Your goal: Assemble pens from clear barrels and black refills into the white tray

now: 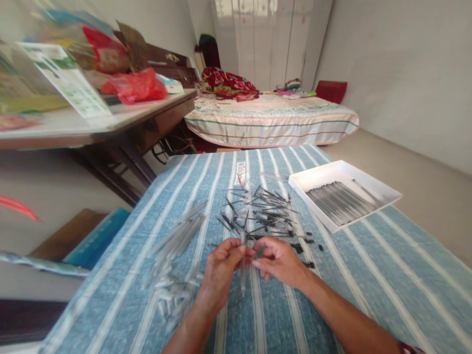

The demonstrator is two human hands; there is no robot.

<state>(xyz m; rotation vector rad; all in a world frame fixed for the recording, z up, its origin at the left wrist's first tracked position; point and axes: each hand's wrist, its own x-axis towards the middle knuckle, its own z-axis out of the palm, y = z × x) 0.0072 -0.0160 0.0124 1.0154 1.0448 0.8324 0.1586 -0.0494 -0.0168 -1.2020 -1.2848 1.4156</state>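
My left hand (225, 265) is closed around a slim translucent pen barrel (243, 281), held upright with its lower end pointing toward me. Close beside it, my right hand (277, 260) has its thumb and fingers bent together near the barrel. Whatever those fingers pinch, if anything, is too small to make out. Just beyond both hands lies a loose pile of thin black pen refills (271, 209). Small black pieces (309, 241), possibly caps, are scattered to its right. On the left rest several clear grey pen barrels (180, 236), with a heap of short greyish pieces (171, 297) nearer me.
A white tray (348, 223) at the right holds a row of dark pens (337, 199). A blue striped cloth (129, 275) covers the table. Beyond stand a bed (273, 120) and, at left, a side table (125, 115) bearing a red plastic bag (138, 87).
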